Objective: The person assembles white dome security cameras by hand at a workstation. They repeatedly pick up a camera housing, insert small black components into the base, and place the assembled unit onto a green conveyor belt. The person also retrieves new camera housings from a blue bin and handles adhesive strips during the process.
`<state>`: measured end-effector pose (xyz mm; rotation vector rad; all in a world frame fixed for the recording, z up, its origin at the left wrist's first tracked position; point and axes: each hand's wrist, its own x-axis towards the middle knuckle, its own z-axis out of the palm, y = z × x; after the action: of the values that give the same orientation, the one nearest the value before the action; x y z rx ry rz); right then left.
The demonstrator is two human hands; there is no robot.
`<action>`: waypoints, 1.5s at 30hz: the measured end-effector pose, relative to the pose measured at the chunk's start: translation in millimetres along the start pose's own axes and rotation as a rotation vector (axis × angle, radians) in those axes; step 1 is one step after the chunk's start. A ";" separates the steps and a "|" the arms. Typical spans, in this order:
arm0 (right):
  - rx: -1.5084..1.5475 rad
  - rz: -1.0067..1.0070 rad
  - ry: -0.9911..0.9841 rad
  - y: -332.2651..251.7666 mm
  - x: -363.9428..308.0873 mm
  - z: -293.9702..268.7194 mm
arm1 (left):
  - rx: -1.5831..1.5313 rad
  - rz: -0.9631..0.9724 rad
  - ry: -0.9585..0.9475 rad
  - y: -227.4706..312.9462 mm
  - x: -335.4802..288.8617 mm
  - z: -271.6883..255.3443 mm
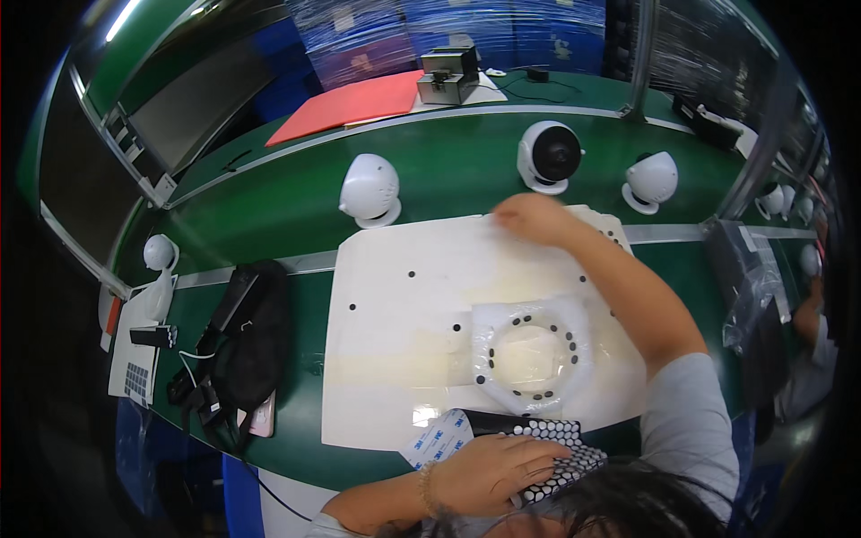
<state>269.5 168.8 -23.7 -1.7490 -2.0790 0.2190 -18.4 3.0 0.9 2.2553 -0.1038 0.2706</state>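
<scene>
My left hand (498, 468), fingers bent over, grips a sheet of round pads (567, 432) near the table's front edge. The sheet shows white dots on black and curves under my fingers. Its white-and-blue printed backing (444, 437) sticks out on the left. My right hand (531, 220) is over the far edge of a large white board (386, 359), blurred, so its fingers cannot be read. Small black round pads (412, 274) dot the board. On it lies a white, translucent sheet with a ring-shaped pattern (581, 354) of several black pads.
White rounded camera-like devices (369, 190) stand along the green ledge behind the board, one with a black front (556, 152). A black bag (251, 350) and a calculator-like keypad (136, 378) lie left. A metal box (447, 81) and red folder (345, 108) sit further back.
</scene>
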 end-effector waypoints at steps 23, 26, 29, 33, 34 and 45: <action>0.871 0.262 0.295 -82.0 -44.9 -54.8 | -0.309 -0.104 0.142 -4.8 -6.3 -22.3; 1.154 0.358 0.172 -86.4 -121.3 -64.4 | -0.253 -0.101 0.216 1.5 -1.9 -14.4; 1.264 0.383 0.080 -99.0 -171.0 -54.3 | -0.217 -0.142 0.315 4.8 0.2 -9.4; 1.276 0.354 0.044 -108.7 -182.1 -41.1 | -0.243 -0.208 0.459 7.5 -3.1 -7.3; 1.245 0.368 -0.004 -104.3 -184.1 -42.2 | -0.284 -0.220 0.486 5.5 -3.7 -6.5; 0.683 -0.233 0.190 -123.6 -219.6 -63.8 | -0.316 -0.077 0.781 -4.7 -1.7 2.0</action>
<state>211.3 -77.8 34.4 -1.0691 -1.7590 0.5865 -18.9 4.5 -4.3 1.7037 0.3289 0.9918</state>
